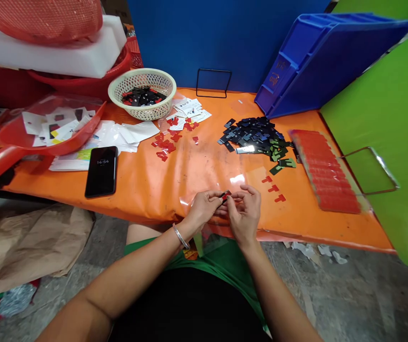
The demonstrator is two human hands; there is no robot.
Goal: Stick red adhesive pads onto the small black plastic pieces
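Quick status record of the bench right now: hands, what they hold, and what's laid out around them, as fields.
left hand: pinches a small red and black piece at the table's near edge
right hand: fingertips on the same piece
orange table: covered in clear film
near right hand: three red T-shaped pieces
centre right: pile of black pieces
far right: tray of red pieces
centre: loose red pieces
back: white basket
left: phone, screen lit
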